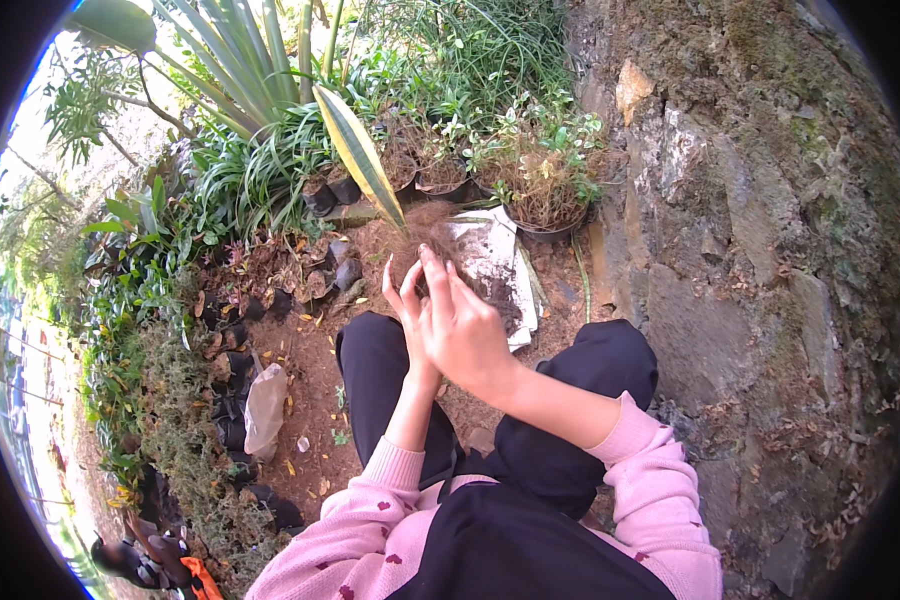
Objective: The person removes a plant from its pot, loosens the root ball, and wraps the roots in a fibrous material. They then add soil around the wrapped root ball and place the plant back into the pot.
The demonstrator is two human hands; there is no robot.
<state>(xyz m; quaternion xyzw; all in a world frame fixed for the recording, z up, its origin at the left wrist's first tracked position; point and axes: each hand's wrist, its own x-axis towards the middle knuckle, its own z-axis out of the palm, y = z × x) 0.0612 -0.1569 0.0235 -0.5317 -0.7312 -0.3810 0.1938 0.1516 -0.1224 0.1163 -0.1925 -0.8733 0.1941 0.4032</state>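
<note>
Both my hands are pressed together around a clump of brown coconut fibre [432, 222] above my knees. My right hand [467, 335] lies over the near side, fingers together and pointing away from me. Behind it, my left hand [417, 325] cups the other side, its palm mostly hidden. A long snake plant leaf [355, 152], green with yellow edges, rises from the clump and leans to the left. Its base is buried in the fibre. Just beyond my hands, a white sheet [521, 290] lies on the ground, smeared with dark soil and loose fibre.
Potted plants [545, 195] in black containers line the far side. A rough stone wall [740, 280] rises on the right. On the reddish soil [315, 400] at left lies a whitish plastic bag [265, 410], near several small black pots. Another person [160, 560] appears at the lower left.
</note>
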